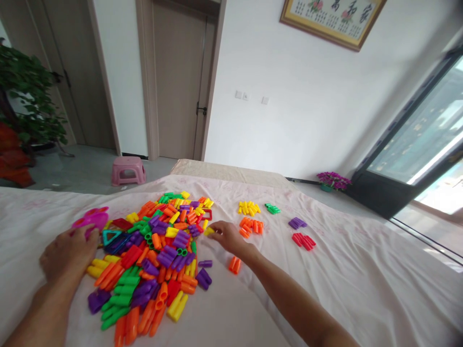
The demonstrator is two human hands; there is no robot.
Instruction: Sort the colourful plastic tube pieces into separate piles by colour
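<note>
A large heap of bullet-shaped plastic building blocks (pixel 159 250) in orange, purple, green, yellow and red lies on the cloth in front of me. At its left edge, my left hand (pixel 70 250) has its fingers bent over a magenta plastic piece with rounded lobes (pixel 92 218); the fingertips are partly hidden. On the heap's right side, my right hand (pixel 227 236) pinches a small yellow block (pixel 209 231) between thumb and fingers. Just beyond this hand lie sorted groups of yellow blocks (pixel 249 208) and orange blocks (pixel 251 226). An orange block (pixel 235 265) rests below my right forearm.
Green blocks (pixel 272 208), purple blocks (pixel 297 222) and red blocks (pixel 304 241) form separate groups farther right. A wrinkled pale cloth (pixel 347 270) covers the surface. Beyond it stand a pink stool (pixel 128 170) and a pot of magenta flowers (pixel 333 180).
</note>
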